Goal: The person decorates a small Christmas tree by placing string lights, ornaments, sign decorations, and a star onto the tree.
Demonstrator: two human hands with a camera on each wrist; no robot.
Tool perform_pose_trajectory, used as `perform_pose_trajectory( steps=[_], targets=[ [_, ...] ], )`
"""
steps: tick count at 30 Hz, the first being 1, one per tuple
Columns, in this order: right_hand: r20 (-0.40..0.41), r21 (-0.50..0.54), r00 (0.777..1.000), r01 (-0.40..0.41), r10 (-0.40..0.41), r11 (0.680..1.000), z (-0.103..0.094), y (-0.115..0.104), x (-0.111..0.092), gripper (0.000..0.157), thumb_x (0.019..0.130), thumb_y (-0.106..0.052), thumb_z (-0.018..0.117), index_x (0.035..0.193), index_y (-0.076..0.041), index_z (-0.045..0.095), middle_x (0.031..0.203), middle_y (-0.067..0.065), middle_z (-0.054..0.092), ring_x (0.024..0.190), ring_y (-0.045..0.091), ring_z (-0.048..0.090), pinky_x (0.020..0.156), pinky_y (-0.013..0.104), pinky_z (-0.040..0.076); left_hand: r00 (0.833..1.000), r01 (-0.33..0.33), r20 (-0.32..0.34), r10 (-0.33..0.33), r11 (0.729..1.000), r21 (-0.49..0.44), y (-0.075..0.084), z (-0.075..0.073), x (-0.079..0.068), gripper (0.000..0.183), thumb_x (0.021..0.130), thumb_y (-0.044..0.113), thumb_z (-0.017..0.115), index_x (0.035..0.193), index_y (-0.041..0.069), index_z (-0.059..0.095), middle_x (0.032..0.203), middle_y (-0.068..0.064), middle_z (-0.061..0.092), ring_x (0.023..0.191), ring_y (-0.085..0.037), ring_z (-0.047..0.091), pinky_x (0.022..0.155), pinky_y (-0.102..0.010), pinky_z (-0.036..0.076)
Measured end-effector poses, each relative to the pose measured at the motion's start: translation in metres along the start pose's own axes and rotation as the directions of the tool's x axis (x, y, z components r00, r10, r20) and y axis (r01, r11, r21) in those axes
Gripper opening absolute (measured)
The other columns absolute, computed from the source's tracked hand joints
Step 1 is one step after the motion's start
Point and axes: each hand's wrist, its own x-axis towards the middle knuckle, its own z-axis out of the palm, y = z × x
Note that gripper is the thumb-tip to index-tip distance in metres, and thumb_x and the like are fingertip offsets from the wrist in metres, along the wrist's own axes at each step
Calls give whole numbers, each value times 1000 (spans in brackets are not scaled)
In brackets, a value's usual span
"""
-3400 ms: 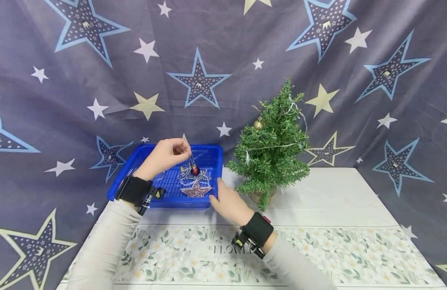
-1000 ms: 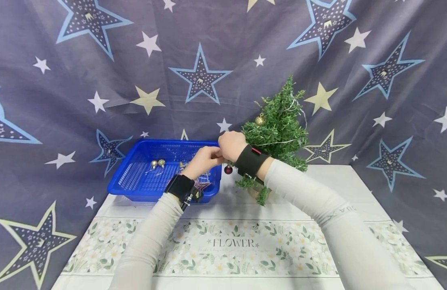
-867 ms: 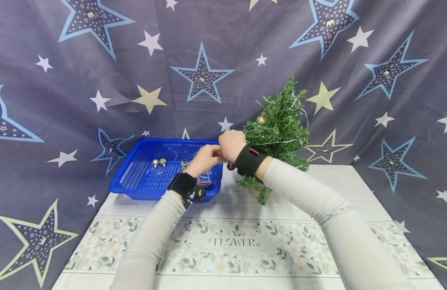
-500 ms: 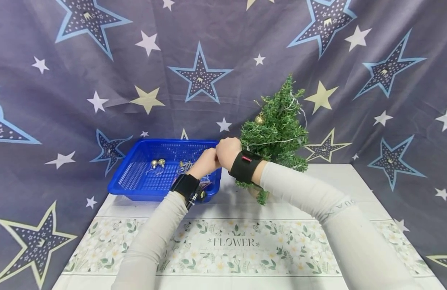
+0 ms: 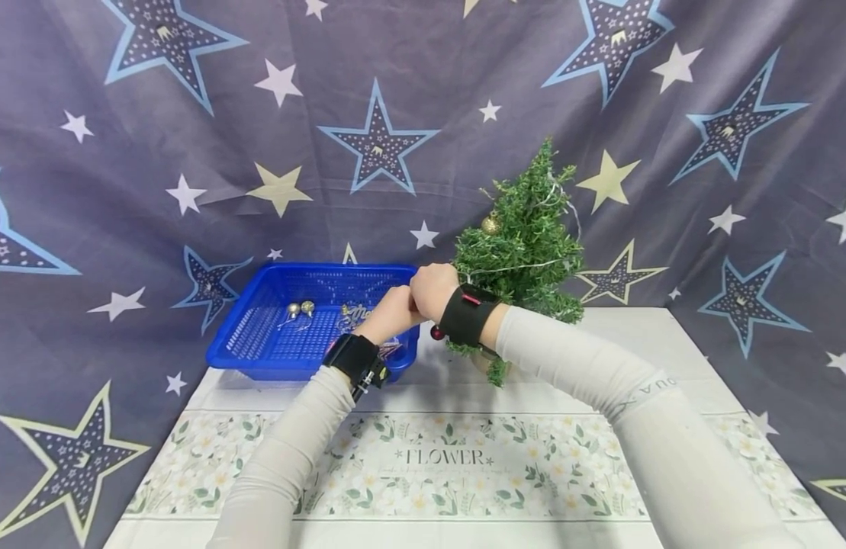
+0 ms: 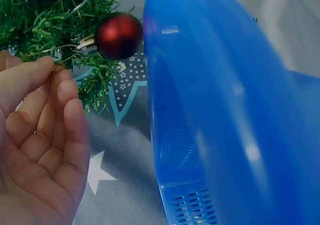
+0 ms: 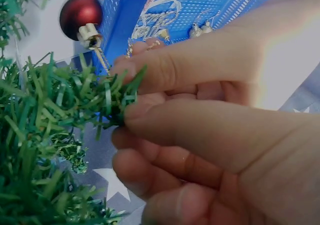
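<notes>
A shiny red bauble (image 6: 120,36) with a gold cap hangs on a gold cord (image 7: 103,61). My left hand (image 5: 390,314) pinches that cord between thumb and fingertips, beside the green Christmas tree (image 5: 522,244). My right hand (image 5: 434,291) meets it there and, in the right wrist view, pinches the tip of a branch (image 7: 60,92) between thumb and forefinger. The cord lies close to the branch tip; whether it loops over it is hidden by the fingers. In the head view the bauble shows just below the right hand.
A blue plastic basket (image 5: 223,352) stands left of the tree. Inside are two gold baubles (image 5: 300,309), silver lettering (image 5: 357,313) and a star partly behind the left hand. A gold bauble (image 5: 490,225) and pale string (image 5: 522,269) hang on the tree. A starry cloth (image 5: 505,69) rises behind.
My left hand has carried the red bauble rightward from above the basket to the tree. My right hand has left the basket's edge for a branch. Over the last second both hands shift slightly downward.
</notes>
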Motion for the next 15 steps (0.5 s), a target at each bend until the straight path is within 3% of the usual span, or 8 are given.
perform_pose_trajectory(
  steps=[15],
  targets=[
    [-107, 44, 994, 10, -5, 999, 2, 0, -2, 21, 95, -19, 57, 86, -15, 75, 86, 2, 75, 77, 17, 72, 60, 30, 58, 1000, 8, 0, -8, 1000, 16, -6, -4, 1, 11, 84, 16, 69, 88, 5, 68, 84, -11, 71, 72, -17, 61, 73, -32, 53]
  ],
)
